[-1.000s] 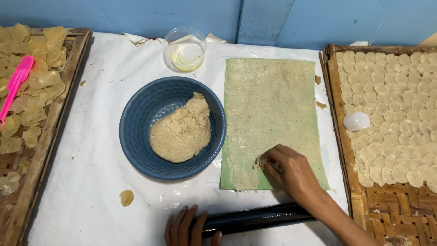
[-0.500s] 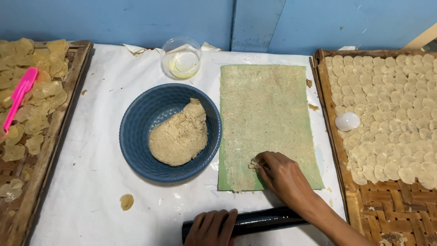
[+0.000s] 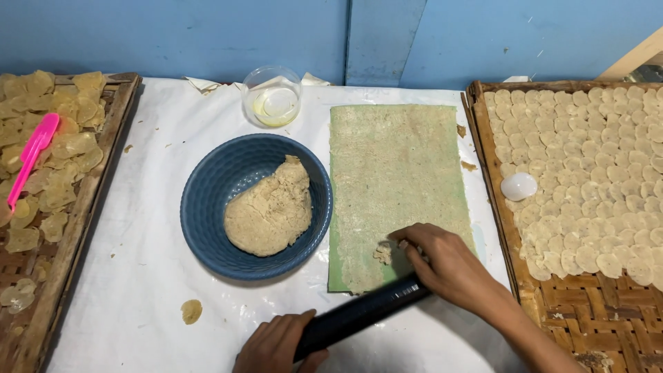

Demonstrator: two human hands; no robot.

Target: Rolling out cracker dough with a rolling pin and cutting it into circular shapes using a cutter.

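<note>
- The right hand [image 3: 449, 266] lies flat on the near end of the thin dough sheet [image 3: 394, 179], fingers bent, pressing a small lump of dough [image 3: 382, 253] onto it.
- The left hand [image 3: 276, 342] is closed around the near end of the black rolling pin [image 3: 359, 314]. The pin lies slanted, and its far end sits at the near edge of the sheet, under the right wrist.
- It looks like a thin spot near the edge is being patched, with the pin held ready.
- The next move likely calls for the right hand to lift off so the pin can roll over the lump and press it flat. A soft, even push seems best, because the sheet looks thin and could tear.
- The sheet is pale tan and rough, long and flat, on a green mat [image 3: 338, 276] on the white table cover [image 3: 138, 262].
- Just to its left stands a blue bowl [image 3: 207, 207] with a big lump of the same dough.
- At the right is a woven tray [image 3: 552, 311] full of small round dough pieces.
- Behind the bowl is a clear cup [image 3: 273, 93], and at the far left another tray [image 3: 69, 235] with a pink tool [image 3: 31, 162].
</note>
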